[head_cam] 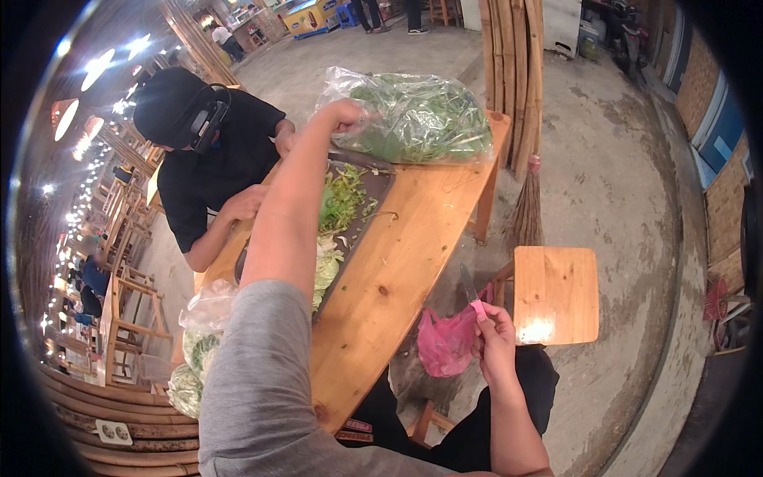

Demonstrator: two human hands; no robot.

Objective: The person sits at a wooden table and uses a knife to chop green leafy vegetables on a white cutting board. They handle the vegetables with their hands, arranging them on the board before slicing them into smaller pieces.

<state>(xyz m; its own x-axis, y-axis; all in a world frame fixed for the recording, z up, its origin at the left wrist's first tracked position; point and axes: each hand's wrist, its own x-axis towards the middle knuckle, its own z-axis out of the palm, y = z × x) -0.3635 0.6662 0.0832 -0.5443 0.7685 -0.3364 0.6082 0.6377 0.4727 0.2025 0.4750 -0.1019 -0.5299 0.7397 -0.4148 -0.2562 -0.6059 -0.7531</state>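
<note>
My left hand (347, 115) reaches across the wooden table (387, 286) to a large clear plastic bag of leafy greens (417, 119); its fingers are bent at the bag's near left side, and whether they grip the plastic I cannot tell. Below it lies a dark tray (377, 186) with picked green leaves (343, 200) and pale cabbage-like leaves (326, 268), partly hidden by my left arm. Off the table's right edge, my right hand (495, 340) holds a small knife with a pink handle (478, 307), blade pointing up and away.
A co-worker in black (214, 149) sits across the table, hands near the tray. Bagged cabbages (199, 352) lie at the left. A pink plastic bag (444, 346) hangs below my right side, near a wooden stool (557, 292). A broom (527, 208) stands by a bamboo post (512, 77).
</note>
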